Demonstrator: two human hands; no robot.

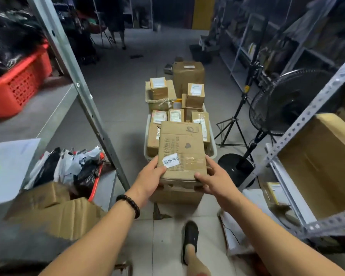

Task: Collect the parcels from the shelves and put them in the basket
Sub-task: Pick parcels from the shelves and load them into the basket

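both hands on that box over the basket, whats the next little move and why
Probably lower the cardboard box onto the parcels and let go. The left hand and right hand hold its near end, and it already lies over the white basket, which is packed with small parcels, so it can only rest on top. Set it flat so it doesn't slide off.
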